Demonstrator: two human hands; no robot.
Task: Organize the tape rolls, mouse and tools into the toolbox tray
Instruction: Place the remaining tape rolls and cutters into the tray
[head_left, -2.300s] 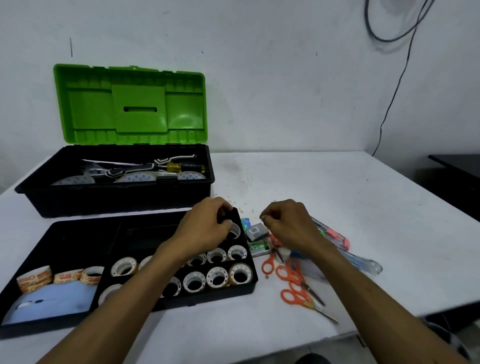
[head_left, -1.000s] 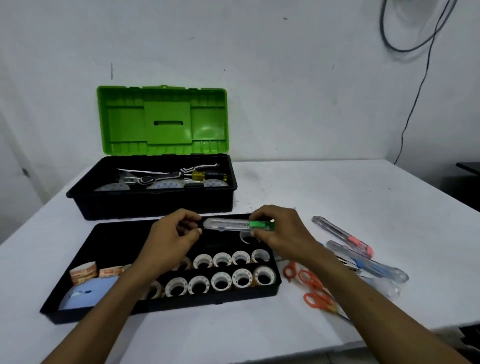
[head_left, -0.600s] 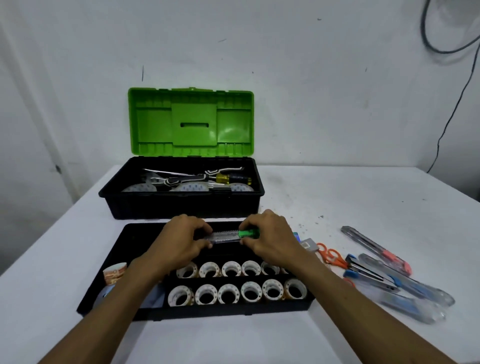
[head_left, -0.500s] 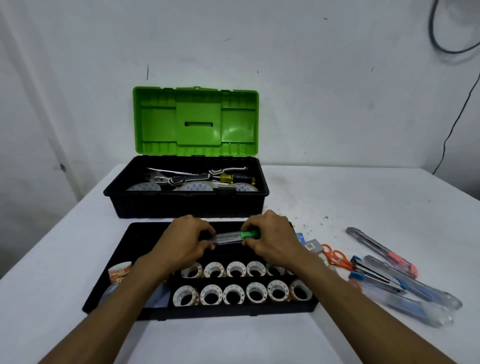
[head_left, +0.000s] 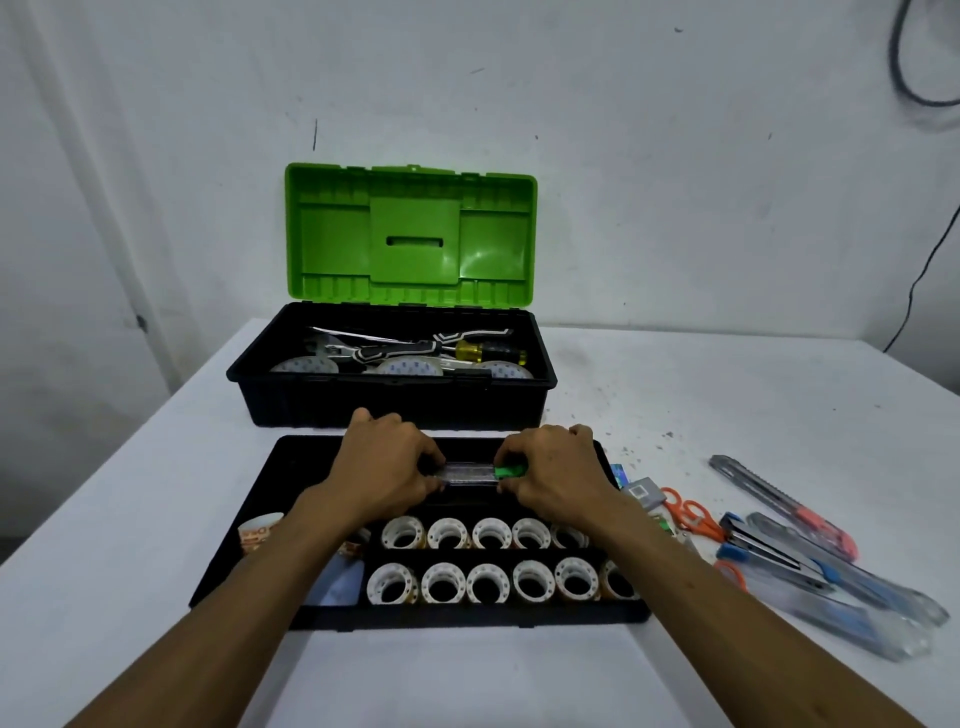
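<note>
I see my left hand (head_left: 387, 467) and right hand (head_left: 550, 473) each pinching one end of the clear plastic utility knife with a green tip (head_left: 470, 474), level between them over the far compartment of the black plastic toolbox tray (head_left: 301, 467), with white tape rolls (head_left: 488, 532) in rows just nearer than both hands.

Brightness: even, soft indoor light; the white wall (head_left: 675, 182) and surface (head_left: 727, 415) read pale grey.
Shadows: faint and diffuse on the surface; the tray (head_left: 306, 467) under the hands is near-black, its detail lost.
Glare: sheen on the green lid (head_left: 488, 254) beyond the hands; glints on the loose cutters (head_left: 878, 592) to their right.
Sharpness: mildly soft; left hand (head_left: 387, 470), right hand (head_left: 553, 475) and held cutter (head_left: 470, 474) slightly smeared.
Distortion: wide-angle; forearms stretch toward the bottom corners.
</note>
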